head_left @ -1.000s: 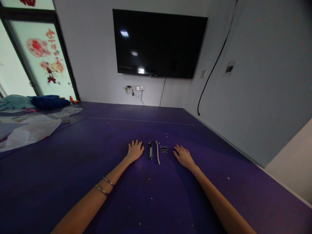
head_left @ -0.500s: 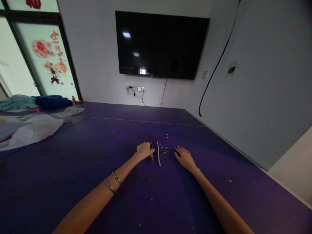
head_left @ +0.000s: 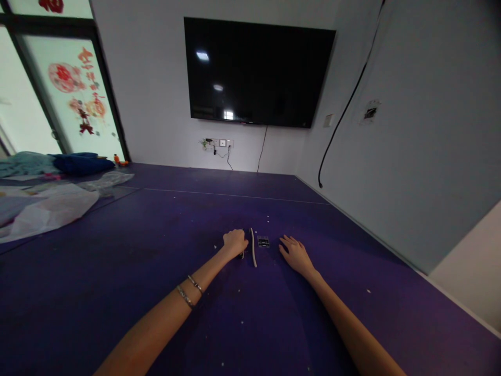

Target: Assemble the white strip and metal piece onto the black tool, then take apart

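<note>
My left hand (head_left: 235, 243), with bracelets on its wrist, is closed over a slim dark object (head_left: 242, 255). Most of that object is hidden under the fingers, so its kind does not show. Just right of it a pale, slightly bent cord-like strip (head_left: 253, 248) lies lengthwise on the purple surface (head_left: 270, 308). Beside the strip sits a small dark rectangular piece (head_left: 263, 242) with light markings, too small to name. My right hand (head_left: 295, 254) rests palm down to the right of this piece, fingers stretched out and nothing in them.
Tiny white scraps (head_left: 268, 216) are scattered over the surface. Clear plastic sheeting (head_left: 58, 211) and folded blue cloth (head_left: 84, 163) lie at the far left. A black cable (head_left: 344, 109) hangs along the right wall. A television (head_left: 258, 73) hangs on the back wall.
My left hand has shifted slightly right and now covers more of the slim dark object. The right hand, the strip and the small rectangular piece stay in place.
</note>
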A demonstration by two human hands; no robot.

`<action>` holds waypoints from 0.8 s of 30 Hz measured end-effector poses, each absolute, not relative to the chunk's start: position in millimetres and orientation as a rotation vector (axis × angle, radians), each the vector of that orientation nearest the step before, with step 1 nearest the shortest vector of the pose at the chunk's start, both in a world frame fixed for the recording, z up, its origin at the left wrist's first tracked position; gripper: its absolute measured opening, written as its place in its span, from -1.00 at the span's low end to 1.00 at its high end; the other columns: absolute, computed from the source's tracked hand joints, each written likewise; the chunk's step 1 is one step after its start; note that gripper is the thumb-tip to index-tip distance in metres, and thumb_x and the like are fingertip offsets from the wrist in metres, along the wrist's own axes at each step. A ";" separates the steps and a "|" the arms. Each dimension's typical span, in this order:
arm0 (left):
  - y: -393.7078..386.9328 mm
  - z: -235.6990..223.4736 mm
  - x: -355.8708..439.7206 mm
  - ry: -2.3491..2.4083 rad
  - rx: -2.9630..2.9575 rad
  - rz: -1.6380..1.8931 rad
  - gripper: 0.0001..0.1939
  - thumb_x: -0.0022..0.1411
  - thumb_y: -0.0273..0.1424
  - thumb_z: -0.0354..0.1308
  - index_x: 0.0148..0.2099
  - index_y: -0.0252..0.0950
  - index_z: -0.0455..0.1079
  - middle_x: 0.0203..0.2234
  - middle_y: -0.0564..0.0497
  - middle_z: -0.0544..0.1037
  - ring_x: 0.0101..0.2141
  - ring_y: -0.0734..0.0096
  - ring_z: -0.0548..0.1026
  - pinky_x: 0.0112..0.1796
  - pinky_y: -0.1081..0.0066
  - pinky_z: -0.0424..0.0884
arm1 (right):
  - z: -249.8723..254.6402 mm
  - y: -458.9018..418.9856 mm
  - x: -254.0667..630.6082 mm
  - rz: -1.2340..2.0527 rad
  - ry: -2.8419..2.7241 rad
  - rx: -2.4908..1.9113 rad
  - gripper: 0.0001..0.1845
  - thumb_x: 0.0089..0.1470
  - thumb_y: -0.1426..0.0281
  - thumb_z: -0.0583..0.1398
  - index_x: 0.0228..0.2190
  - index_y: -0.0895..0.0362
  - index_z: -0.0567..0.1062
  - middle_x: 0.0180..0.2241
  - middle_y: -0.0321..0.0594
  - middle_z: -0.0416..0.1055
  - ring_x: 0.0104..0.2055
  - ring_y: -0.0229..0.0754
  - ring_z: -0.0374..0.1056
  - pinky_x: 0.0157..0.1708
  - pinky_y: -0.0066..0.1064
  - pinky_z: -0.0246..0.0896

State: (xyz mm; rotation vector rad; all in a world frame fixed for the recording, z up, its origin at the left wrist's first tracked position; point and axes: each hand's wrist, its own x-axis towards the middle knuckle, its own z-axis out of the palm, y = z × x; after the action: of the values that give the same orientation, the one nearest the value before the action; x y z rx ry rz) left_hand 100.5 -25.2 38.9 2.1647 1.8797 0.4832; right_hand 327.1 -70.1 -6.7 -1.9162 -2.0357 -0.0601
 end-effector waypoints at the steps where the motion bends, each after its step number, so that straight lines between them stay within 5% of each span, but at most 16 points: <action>1: -24.9 39.3 99.8 1.885 2.151 0.495 -0.80 0.02 -0.36 0.12 -0.29 -0.33 0.46 -0.27 -0.24 0.52 -0.15 -0.01 0.45 -0.15 0.16 0.32 | -6.9 -70.1 327.2 -0.063 -2.037 -1.912 -0.50 0.15 0.24 -0.08 0.05 0.15 0.32 0.13 -0.12 0.18 0.20 -0.02 -0.01 0.13 -0.14 -0.16; 8: -15.8 49.6 81.9 1.579 1.723 0.779 -0.86 -0.03 -0.38 0.14 -0.55 -0.35 0.35 -0.51 -0.09 0.49 -0.24 0.14 0.49 -0.27 0.34 0.39 | -7.3 -69.3 327.8 -0.056 -2.042 -1.914 -0.49 0.14 0.23 -0.08 0.05 0.16 0.32 0.13 -0.11 0.18 0.20 -0.02 -0.02 0.13 -0.13 -0.16; 12: -13.4 55.5 70.0 1.388 1.530 0.855 -0.77 0.12 -0.28 0.01 -0.45 -0.35 0.30 -0.59 -0.02 0.44 -0.48 0.38 0.50 -0.46 0.44 0.43 | -6.3 -69.3 327.7 -0.044 -2.038 -1.925 -0.49 0.14 0.23 -0.08 0.05 0.15 0.32 0.13 -0.12 0.18 0.20 -0.02 -0.02 0.12 -0.12 -0.16; 17: -11.8 56.9 61.0 1.148 1.047 1.045 -0.78 0.17 -0.30 -0.09 -0.41 -0.34 0.24 -0.52 -0.03 0.47 -0.55 0.50 0.47 -0.47 0.47 0.44 | -6.6 -68.5 328.6 -0.058 -2.050 -1.920 -0.49 0.14 0.23 -0.08 0.05 0.15 0.32 0.13 -0.12 0.18 0.20 -0.01 -0.01 0.12 -0.12 -0.14; 24: -1.0 58.8 47.4 1.249 0.951 0.924 -0.86 0.07 -0.40 -0.07 -0.43 -0.34 0.26 -0.59 0.02 0.46 -0.75 0.63 0.26 -0.74 0.61 0.16 | -8.8 -67.3 329.8 -0.072 -2.046 -1.919 -0.50 0.13 0.24 -0.07 0.04 0.14 0.33 0.12 -0.12 0.19 0.20 -0.02 0.00 0.12 -0.12 -0.14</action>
State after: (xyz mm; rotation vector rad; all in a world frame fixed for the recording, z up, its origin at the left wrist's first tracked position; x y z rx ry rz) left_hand 47.4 -1.0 58.8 0.9514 1.2491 0.9235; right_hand 329.8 -67.3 -8.8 -1.9194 -2.0458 -0.0724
